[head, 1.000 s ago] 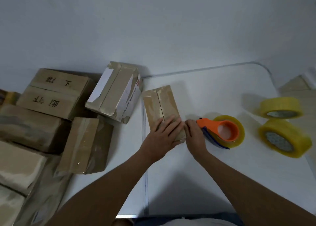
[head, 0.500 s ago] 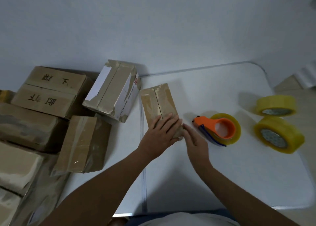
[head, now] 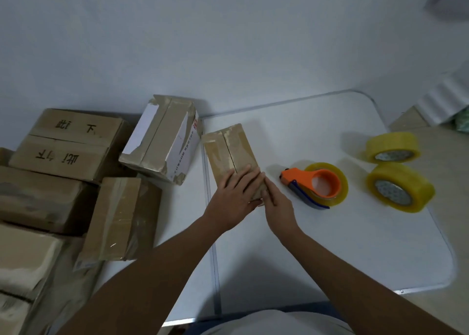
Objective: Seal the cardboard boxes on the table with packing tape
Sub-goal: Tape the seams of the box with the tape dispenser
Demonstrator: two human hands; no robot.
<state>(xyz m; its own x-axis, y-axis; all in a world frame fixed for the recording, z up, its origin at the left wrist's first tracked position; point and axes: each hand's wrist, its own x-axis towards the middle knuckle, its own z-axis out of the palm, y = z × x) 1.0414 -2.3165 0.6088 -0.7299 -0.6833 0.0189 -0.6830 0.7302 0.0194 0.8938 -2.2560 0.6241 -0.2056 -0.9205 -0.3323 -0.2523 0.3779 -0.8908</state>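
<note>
On the table (head: 330, 245), the closed box (head: 229, 154) — left hand (head: 234, 197) flat atop, right hand (head: 278, 207) flat against its side.

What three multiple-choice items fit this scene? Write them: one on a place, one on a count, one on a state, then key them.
1. Where does the orange tape dispenser lie?
A. right of the small box
B. on the stacked boxes
C. in the right hand

2. How many loose yellow tape rolls lie at the table's right end?
A. one
B. two
C. four

3. How does the left hand meet the small box?
A. flat on its top
B. lifting it clear
C. not touching

Key: 1 A, it lies on the table beside that box; 2 B, far roll and near roll; 3 A, fingers are straight on the top.
</note>
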